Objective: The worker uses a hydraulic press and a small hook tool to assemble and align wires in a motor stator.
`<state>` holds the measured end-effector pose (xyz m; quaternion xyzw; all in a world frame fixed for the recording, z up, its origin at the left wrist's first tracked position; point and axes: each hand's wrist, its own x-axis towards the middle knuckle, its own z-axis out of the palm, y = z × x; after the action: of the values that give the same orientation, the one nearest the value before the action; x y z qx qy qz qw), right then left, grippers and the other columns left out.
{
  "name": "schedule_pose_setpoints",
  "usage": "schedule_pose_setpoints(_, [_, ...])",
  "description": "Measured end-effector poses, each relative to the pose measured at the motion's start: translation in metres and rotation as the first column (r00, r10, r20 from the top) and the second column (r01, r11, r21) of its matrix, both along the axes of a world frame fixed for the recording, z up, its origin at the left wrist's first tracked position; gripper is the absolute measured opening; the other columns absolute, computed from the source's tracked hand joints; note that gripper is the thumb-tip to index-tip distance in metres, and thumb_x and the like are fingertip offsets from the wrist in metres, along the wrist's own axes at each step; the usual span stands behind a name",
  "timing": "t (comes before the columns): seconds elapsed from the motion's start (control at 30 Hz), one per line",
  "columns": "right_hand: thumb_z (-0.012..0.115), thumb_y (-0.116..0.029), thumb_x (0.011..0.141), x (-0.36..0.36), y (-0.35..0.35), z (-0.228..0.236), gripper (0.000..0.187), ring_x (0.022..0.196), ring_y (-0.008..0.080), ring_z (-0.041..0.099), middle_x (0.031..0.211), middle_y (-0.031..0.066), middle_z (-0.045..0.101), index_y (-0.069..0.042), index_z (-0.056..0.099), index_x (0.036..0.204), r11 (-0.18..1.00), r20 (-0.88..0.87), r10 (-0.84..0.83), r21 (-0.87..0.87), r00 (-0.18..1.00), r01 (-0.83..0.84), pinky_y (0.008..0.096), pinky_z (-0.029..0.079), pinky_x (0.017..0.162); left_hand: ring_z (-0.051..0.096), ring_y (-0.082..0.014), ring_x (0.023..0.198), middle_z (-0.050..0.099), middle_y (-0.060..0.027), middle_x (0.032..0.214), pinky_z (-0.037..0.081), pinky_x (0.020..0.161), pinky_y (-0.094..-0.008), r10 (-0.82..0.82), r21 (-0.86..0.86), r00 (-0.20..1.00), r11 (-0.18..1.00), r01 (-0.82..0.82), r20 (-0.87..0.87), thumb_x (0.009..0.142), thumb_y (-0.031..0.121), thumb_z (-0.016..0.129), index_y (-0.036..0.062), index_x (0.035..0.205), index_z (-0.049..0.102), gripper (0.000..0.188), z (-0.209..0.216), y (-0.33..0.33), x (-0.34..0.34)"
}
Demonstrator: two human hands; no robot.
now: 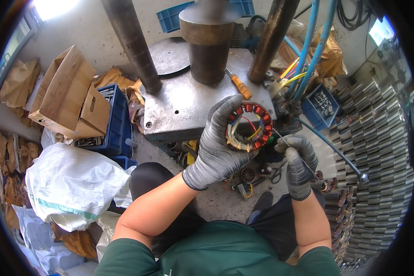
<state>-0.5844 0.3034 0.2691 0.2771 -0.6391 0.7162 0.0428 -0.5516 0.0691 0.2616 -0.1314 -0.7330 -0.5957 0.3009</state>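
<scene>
- The left hand point(216, 147), in a grey knit glove, is closed around a round stator point(249, 127) with red copper-wound coils; its fingers curl over the stator's left rim and the thumb presses the lower edge, so the ring lies in the palm, face up.
- The stator is held in the air just in front of the grey steel press base point(184, 108), below the press's thick central ram point(209, 43).
- Red, yellow and blue leads cross the stator's open middle.
- The right hand point(299, 163), also gloved, is just right of the stator and pinched shut on a thin metal rod point(293, 152), whose tip reaches the stator's right rim.
- An orange-handled screwdriver point(240, 87) lies on the press base, just above the stator.
- A blue crate point(117, 122) sits left of the press base, beside a cardboard box point(69, 94).
- Rows of stacked metal laminations point(377, 152) fill the floor well right of the stator.
</scene>
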Motion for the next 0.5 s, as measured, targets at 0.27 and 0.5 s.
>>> schedule_pose_setpoints(0.27, [0.062, -0.003, 0.099, -0.0008, -0.0012, -0.0005, 0.016, 0.100, 0.0213, 0.070, 0.113, 0.0151, 0.070, 0.000, 0.066, 0.114, 0.999, -0.030, 0.033, 0.008, 0.999, -0.033, 0.0393, 0.059, 0.093, 0.057, -0.0330, 0.131, 0.051, -0.0178, 0.143, 0.050, 0.111, -0.0420, 0.106, -0.041, 0.987, 0.993, -0.112, -0.119, 0.065, 0.012, 0.096, 0.0085, 0.154, 0.042, 0.104, 0.0002, 0.0011, 0.0003])
schedule_pose_setpoints(0.5, [0.064, -0.007, 0.100, 0.0025, 0.0000, -0.0006, 0.016, 0.098, 0.0213, 0.069, 0.112, 0.0147, 0.069, -0.001, 0.066, 0.114, 1.000, -0.065, 0.013, -0.026, 0.998, -0.014, 0.0395, 0.059, 0.091, 0.052, -0.0266, 0.136, 0.046, -0.0135, 0.150, 0.044, 0.117, -0.0405, 0.134, -0.126, 0.981, 0.980, -0.152, -0.141, 0.061, 0.010, 0.099, 0.0059, 0.156, 0.037, 0.113, -0.0038, -0.0023, -0.0007])
